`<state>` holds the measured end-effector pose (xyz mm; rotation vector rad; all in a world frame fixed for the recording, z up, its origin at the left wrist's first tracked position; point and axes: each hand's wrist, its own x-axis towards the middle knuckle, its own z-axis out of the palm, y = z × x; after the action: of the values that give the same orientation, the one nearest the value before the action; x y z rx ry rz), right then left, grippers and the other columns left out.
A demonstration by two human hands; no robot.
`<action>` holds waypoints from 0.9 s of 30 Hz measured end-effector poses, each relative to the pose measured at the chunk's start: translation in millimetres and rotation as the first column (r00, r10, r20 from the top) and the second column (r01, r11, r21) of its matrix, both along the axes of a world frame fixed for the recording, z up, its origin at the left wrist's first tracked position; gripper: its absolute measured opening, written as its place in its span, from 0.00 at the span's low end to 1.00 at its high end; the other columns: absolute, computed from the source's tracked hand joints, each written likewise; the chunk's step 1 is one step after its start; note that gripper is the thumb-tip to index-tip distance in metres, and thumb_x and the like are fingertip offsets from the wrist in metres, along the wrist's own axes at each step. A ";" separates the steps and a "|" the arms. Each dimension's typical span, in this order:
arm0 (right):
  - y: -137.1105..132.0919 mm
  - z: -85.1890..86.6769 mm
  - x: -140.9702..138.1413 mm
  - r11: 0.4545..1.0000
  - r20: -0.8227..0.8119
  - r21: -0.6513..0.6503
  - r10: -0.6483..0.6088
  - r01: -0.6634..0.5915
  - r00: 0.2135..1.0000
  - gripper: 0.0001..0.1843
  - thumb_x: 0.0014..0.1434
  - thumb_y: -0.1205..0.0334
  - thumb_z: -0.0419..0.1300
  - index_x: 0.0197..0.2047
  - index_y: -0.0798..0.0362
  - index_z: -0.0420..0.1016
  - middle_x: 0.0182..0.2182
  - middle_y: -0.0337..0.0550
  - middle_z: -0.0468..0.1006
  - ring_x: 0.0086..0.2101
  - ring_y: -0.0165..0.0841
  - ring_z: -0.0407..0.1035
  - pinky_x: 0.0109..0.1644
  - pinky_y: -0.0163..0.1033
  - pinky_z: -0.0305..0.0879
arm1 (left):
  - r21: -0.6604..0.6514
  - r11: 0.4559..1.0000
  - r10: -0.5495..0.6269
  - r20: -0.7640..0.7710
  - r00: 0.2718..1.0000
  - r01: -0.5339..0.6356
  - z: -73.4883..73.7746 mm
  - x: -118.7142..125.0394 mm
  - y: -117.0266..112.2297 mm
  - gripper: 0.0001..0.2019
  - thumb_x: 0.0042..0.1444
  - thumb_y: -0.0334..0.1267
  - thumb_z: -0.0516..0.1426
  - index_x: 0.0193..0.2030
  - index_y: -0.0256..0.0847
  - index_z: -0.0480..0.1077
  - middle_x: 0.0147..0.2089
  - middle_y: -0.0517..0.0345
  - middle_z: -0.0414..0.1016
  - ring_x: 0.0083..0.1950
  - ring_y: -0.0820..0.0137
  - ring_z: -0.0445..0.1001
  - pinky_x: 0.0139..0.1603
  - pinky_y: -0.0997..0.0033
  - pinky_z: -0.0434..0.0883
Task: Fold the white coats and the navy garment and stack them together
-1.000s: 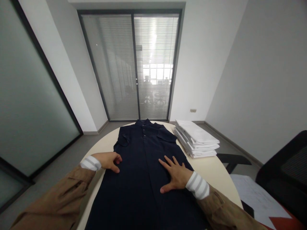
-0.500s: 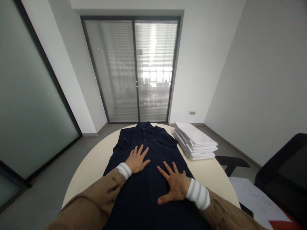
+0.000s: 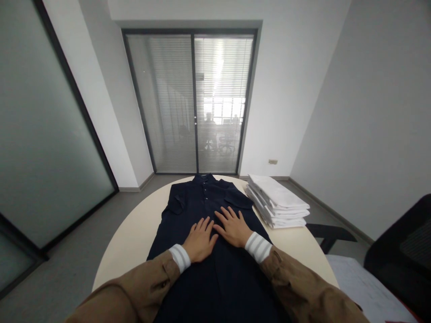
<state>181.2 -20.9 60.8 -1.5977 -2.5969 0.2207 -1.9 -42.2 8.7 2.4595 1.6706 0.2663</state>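
Note:
A dark navy button-up shirt (image 3: 188, 211) lies flat, collar away from me, on a round cream table (image 3: 134, 233). My left hand (image 3: 200, 240) rests palm down on the shirt's middle, fingers stretched out. My right hand (image 3: 232, 226) lies flat beside it on the shirt, fingers spread, almost touching the left. Neither hand holds anything. Both arms wear brown sleeves with striped white cuffs.
A stack of folded white garments (image 3: 278, 202) sits on the table's far right. A black chair (image 3: 400, 251) stands at the right, with papers (image 3: 363, 291) below it. Glass doors with blinds (image 3: 195, 103) are ahead, a frosted glass wall (image 3: 40, 134) to the left.
My left hand came from the shirt's left edge to its centre. My right hand slid up and leftward until both lie side by side on the shirt.

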 end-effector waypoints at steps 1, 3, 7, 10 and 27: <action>4.2 -8.4 1.5 0.999 -0.010 -0.043 -0.001 0.001 1.000 0.39 0.68 0.34 0.37 0.74 0.45 0.49 0.74 0.50 0.46 0.71 0.54 0.37 0.68 0.69 0.38 | 0.001 1.000 0.024 -0.007 1.000 -0.024 1.2 -7.9 5.9 0.33 0.69 0.54 0.39 0.72 0.35 0.56 0.76 0.42 0.50 0.75 0.51 0.50 0.71 0.50 0.53; 9.1 -21.7 5.9 0.995 -0.025 -0.101 -0.001 -0.001 1.000 0.40 0.67 0.33 0.37 0.75 0.42 0.47 0.74 0.46 0.42 0.71 0.54 0.33 0.68 0.71 0.33 | 0.017 0.988 0.151 -0.044 0.987 -0.151 3.0 -27.9 21.8 0.34 0.68 0.55 0.41 0.72 0.32 0.56 0.75 0.38 0.49 0.75 0.48 0.48 0.71 0.49 0.52; 10.2 -30.0 13.2 0.993 -0.057 -0.120 0.008 -0.015 0.998 0.41 0.65 0.31 0.40 0.74 0.41 0.48 0.74 0.46 0.44 0.71 0.55 0.32 0.68 0.72 0.30 | -0.002 0.914 0.404 -0.072 0.912 -0.405 6.4 -68.6 61.3 0.37 0.65 0.54 0.47 0.72 0.28 0.53 0.75 0.32 0.47 0.75 0.45 0.49 0.69 0.50 0.54; 9.9 -28.8 15.0 0.997 -0.085 -0.065 0.029 -0.034 0.996 0.40 0.64 0.33 0.45 0.73 0.43 0.54 0.72 0.50 0.50 0.71 0.55 0.38 0.69 0.70 0.31 | -0.007 0.876 0.482 -0.050 0.875 -0.483 10.2 -83.1 85.2 0.36 0.64 0.55 0.47 0.70 0.29 0.56 0.70 0.29 0.58 0.69 0.43 0.61 0.65 0.47 0.58; 15.0 -34.2 20.1 0.997 -0.158 -0.039 0.057 -0.064 0.986 0.38 0.64 0.35 0.49 0.71 0.45 0.57 0.72 0.48 0.52 0.71 0.51 0.38 0.71 0.64 0.32 | 0.249 0.930 0.245 0.130 0.961 -0.271 -13.0 -48.9 105.8 0.22 0.69 0.42 0.46 0.64 0.35 0.68 0.70 0.45 0.62 0.71 0.59 0.59 0.72 0.56 0.53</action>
<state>201.2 -6.0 26.6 -1.4509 -2.5389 0.3946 -50.9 63.5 -4.3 2.3471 2.0325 0.6735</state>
